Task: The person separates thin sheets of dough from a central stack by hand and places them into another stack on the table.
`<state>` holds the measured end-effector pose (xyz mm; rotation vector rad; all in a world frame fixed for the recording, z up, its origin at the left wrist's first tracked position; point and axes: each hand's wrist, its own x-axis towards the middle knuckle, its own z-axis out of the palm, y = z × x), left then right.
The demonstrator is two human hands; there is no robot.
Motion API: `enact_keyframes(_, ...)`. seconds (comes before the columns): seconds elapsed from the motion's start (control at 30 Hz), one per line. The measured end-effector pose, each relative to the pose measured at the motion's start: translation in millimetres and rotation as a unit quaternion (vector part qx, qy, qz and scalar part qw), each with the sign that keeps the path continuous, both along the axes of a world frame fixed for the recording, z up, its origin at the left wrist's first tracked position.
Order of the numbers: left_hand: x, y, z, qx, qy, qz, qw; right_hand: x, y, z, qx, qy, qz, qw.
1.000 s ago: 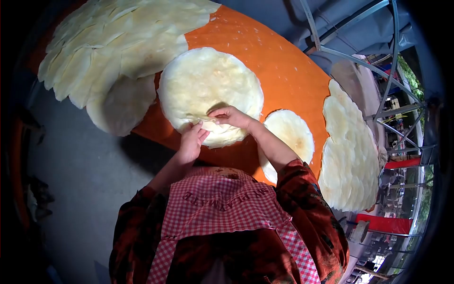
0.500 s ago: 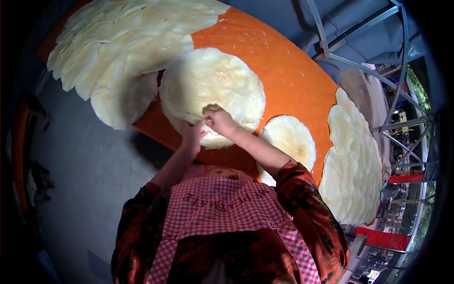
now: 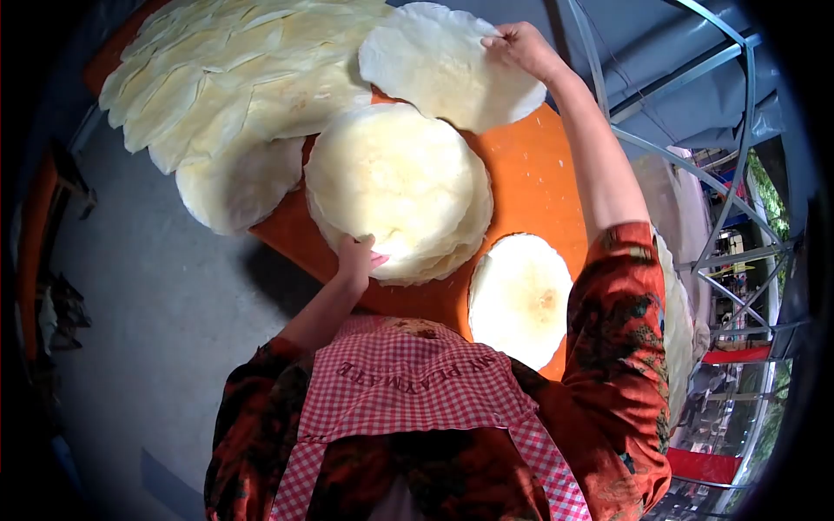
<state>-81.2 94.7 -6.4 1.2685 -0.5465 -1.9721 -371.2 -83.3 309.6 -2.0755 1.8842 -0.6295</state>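
Note:
My right hand (image 3: 526,50) is stretched out to the far right and pinches the edge of a thin, round, pale flatbread (image 3: 447,65). This sheet hangs spread out over the orange cloth, its left side overlapping the laid-out flatbreads in this view. Close to my body, a stack of flatbreads (image 3: 395,178) lies on the cloth, its lower layers showing along the right and near rim. My left hand (image 3: 354,259) is at the near edge of that stack, thumb and fingers closed on the rim of the top layer.
Overlapping flatbreads (image 3: 234,78) cover the far left of the orange cloth (image 3: 539,165). A single browned flatbread (image 3: 521,300) lies right of the stack. More flatbreads (image 3: 678,313) show beyond my right sleeve. Metal frame bars (image 3: 686,74) rise at the right; grey floor (image 3: 156,286) is at left.
My right hand has moved from the stack's near edge out to the far right, carrying a flatbread off the stack. My left hand has stayed at the stack's near rim.

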Motion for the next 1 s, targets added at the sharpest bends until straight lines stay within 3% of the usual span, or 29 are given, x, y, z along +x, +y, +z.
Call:
enact_keyframes(0.1, 14.4, 8.0, 27.8, -0.031, -0.03, 0.032, 0.999, 69.1, 52.6, -16.6, -0.02, 0.15, 0.054, 0.987)
enact_keyframes(0.13, 18.8, 11.4, 33.2, -0.043, -0.05, 0.05, 0.997, 83.0, 69.5, -46.4, 0.028, 0.101, 0.087, 0.991)
enact_keyframes(0.17, 21.3, 9.0, 32.0, -0.051, -0.065, 0.047, 0.995, 112.6, 94.7, -75.8, 0.028, 0.148, 0.05, 0.987)
enact_keyframes(0.2, 23.1, 3.4, 30.3, -0.06, -0.078, 0.046, 0.994, 106.7, 98.9, -155.1, -0.067, 0.196, 0.096, 0.974)
enact_keyframes(0.23, 25.4, -1.1, 28.1, -0.069, -0.092, 0.045, 0.992, 119.0, 117.4, -197.1, -0.038, 0.223, 0.101, 0.969)
enact_keyframes(0.27, 27.4, -7.4, 24.3, -0.064, -0.089, 0.041, 0.993, 127.1, 134.2, -235.8, -0.007, 0.198, 0.116, 0.973)
enact_keyframes(0.3, 30.0, -14.6, 19.3, -0.058, -0.086, 0.035, 0.994, 129.5, 147.9, -275.8, -0.097, 0.114, 0.14, 0.979)
enact_keyframes(0.33, 32.6, -19.6, 16.9, -0.051, -0.085, 0.028, 0.995, 134.9, 158.7, -283.5, 0.029, 0.143, 0.112, 0.983)
enact_keyframes(0.37, 35.2, -23.8, 16.8, -0.034, -0.08, 0.032, 0.996, 136.0, 163.6, -289.4, -0.054, 0.13, 0.117, 0.983)
enact_keyframes(0.43, 39.1, -29.8, 17.8, 0.001, -0.07, 0.038, 0.997, 144.5, 166.9, -258.3, 0.012, 0.098, 0.068, 0.993)
enact_keyframes(0.53, 40.5, -31.7, 22.9, -0.004, -0.048, 0.033, 0.998, 146.5, 169.8, -254.1, 0.145, 0.169, 0.094, 0.97)
enact_keyframes(0.63, 41.7, -36.6, 21.0, -0.049, -0.039, 0.004, 0.998, 162.6, 189.1, -244.5, 0.108, 0.203, 0.101, 0.968)
enact_keyframes(0.67, 38.2, -39.4, 15.6, -0.124, -0.079, 0.012, 0.989, 167.6, 188.6, -243.8, 0.009, 0.191, 0.095, 0.977)
enact_keyframes(0.73, 28.1, -40.4, 1.8, -0.267, -0.162, 0.022, 0.95, 185.5, 175.2, -223.1, 0.026, 0.122, 0.083, 0.989)
enact_keyframes(0.8, 21.4, -43.6, -2.5, -0.335, -0.211, 0.007, 0.918, 198.5, 154.2, -218.5, 0.078, 0.02, 0.056, 0.995)
enact_keyframes(0.83, 19.5, -45.5, 3.4, -0.369, -0.234, 0.001, 0.899, 200.4, 143.8, -220.7, 0.098, 0.036, 0.04, 0.994)
enact_keyframes(0.9, 22.6, -45.6, 18.5, -0.245, -0.083, -0.04, 0.965, 202.3, 127.9, -225.0, 0.138, 0.07, 0.009, 0.988)
enact_keyframes(0.97, 21.5, -42.4, 33.0, -0.141, 0.046, -0.03, 0.988, 189.7, 113.0, -248.9, 0.088, 0.07, -0.008, 0.994)
enact_keyframes(1.0, 25.5, -40.2, 33.7, -0.159, 0.039, -0.045, 0.986, 170.6, 94.1, -270.3, 0.068, 0.068, -0.003, 0.995)
